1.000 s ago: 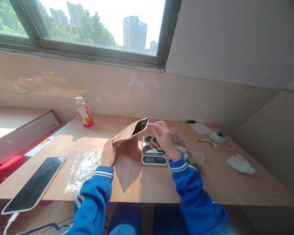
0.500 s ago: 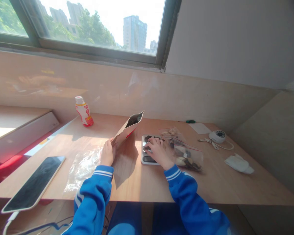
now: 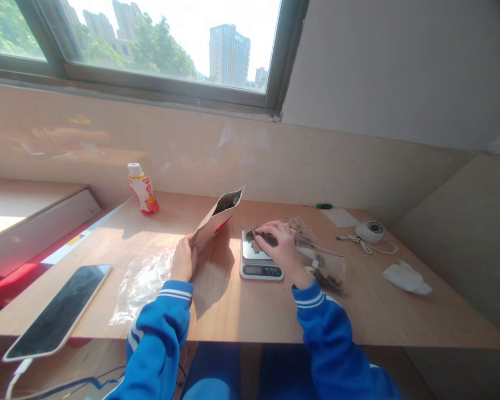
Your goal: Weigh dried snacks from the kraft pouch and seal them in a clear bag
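My left hand (image 3: 183,258) is closed on the lower edge of a brown paper pouch (image 3: 210,228), which tilts with its mouth open toward the upper right; its inside looks dark. To its right stands a small digital kitchen scale (image 3: 247,258) with a steel plate and a dark display. Over the plate, my right hand (image 3: 281,241) has its thumb and fingers closed around a dark, dried-looking piece (image 3: 270,239). Similar dark bits (image 3: 250,235) show at the plate's left side, partly hidden by the fingers.
Behind my right hand lie clear zip bags (image 3: 325,269) of dried pieces. A crumpled plastic bag (image 3: 139,283) and a phone (image 3: 60,311) are at left, a bottle (image 3: 143,191) behind. A white camera (image 3: 369,232), white tissue (image 3: 406,278) and green-handled tool (image 3: 324,206) sit at right.
My right hand has moved slightly right and lifted from the plate, its fingers now closed on a dark piece. More of the scale and its display shows. The left hand and pouch stay put.
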